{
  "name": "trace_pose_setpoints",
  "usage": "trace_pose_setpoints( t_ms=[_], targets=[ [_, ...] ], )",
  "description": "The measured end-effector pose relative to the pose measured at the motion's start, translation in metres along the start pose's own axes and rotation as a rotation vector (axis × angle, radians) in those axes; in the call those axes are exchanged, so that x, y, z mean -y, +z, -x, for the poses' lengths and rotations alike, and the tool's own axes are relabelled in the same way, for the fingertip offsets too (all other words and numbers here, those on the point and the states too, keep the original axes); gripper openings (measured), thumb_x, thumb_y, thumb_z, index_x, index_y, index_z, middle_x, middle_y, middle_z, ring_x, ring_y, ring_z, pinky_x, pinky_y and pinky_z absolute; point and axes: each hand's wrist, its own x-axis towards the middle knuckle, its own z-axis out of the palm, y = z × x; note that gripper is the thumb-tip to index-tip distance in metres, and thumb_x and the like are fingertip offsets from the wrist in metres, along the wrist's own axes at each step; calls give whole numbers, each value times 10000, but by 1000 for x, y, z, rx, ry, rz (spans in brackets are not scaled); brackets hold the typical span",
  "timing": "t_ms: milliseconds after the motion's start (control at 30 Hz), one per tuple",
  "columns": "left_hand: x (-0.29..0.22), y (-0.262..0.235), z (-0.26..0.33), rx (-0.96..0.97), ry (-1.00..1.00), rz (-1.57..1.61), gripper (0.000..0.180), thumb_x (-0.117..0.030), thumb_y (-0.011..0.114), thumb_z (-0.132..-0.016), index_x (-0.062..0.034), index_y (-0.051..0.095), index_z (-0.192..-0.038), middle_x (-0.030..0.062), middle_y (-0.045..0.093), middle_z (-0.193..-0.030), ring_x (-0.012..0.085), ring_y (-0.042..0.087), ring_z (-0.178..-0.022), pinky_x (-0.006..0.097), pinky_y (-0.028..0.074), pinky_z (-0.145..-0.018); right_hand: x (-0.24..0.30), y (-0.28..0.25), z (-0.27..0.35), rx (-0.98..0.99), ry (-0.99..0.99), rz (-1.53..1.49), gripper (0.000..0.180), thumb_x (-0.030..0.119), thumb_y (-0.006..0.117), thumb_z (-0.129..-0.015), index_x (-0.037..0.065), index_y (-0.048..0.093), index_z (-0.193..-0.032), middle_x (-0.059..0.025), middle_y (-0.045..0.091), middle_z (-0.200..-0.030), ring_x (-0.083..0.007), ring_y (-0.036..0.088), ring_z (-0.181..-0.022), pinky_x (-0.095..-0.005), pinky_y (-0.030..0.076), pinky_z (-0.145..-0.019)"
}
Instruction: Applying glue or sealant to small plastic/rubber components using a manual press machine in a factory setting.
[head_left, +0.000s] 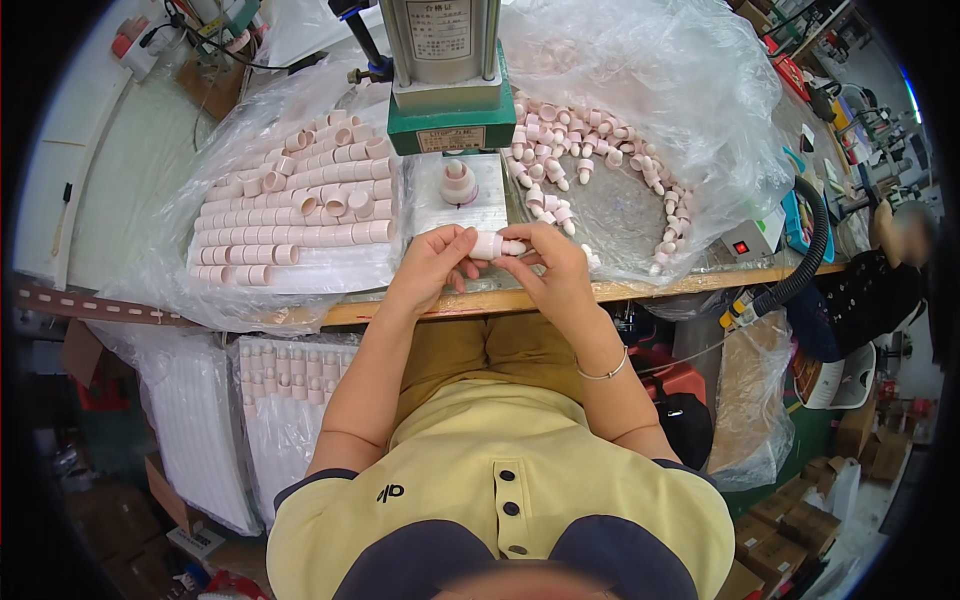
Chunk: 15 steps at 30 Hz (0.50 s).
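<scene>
Over the table's front edge, my left hand (432, 264) is closed around a pale pink cylindrical cap (486, 246). My right hand (556, 268) pinches a smaller pink piece with a white tip (512, 248) at the cap's right end. The two pieces touch; how deep one sits in the other is hidden by my fingers. Just beyond my hands, a round white fixture (457, 187) with a pink-and-white part upright on it stands on a metal plate (425, 218). The press with a green block (450, 130) rises above it.
Rows of pink caps (300, 237) lie on the left on plastic sheeting. Loose white-tipped pieces (560, 140) spread in an arc at the right. A black ribbed hose (815, 250) hangs over the right table edge. Below left stands a tray of parts (285, 375). Another person (880, 290) is far right.
</scene>
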Motion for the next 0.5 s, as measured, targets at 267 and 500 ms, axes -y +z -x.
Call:
trace_pose_setpoints(
  t_ms=[267, 500],
  targets=[
    [-5, 16, 15, 12, 231, -173, 215, -141, 626, -883, 1, 577, -1038, 27, 636, -881, 61, 592, -741, 184, 462, -536, 2, -4, 7, 30, 113, 6, 217, 28, 717, -766, -22, 628, -958, -69, 649, -779, -115, 642, -697, -211, 498, -568],
    [-6, 17, 14, 36, 92, -246, 328, -135, 692, -828, 11, 573, -1096, 30, 633, -942, 53, 589, -747, 195, 453, -537, -10, -2, 12, -19, 224, -154, 230, 2, 695, -786, -47, 646, -1005, -66, 659, -811, -80, 634, -649, -193, 507, -559]
  ],
)
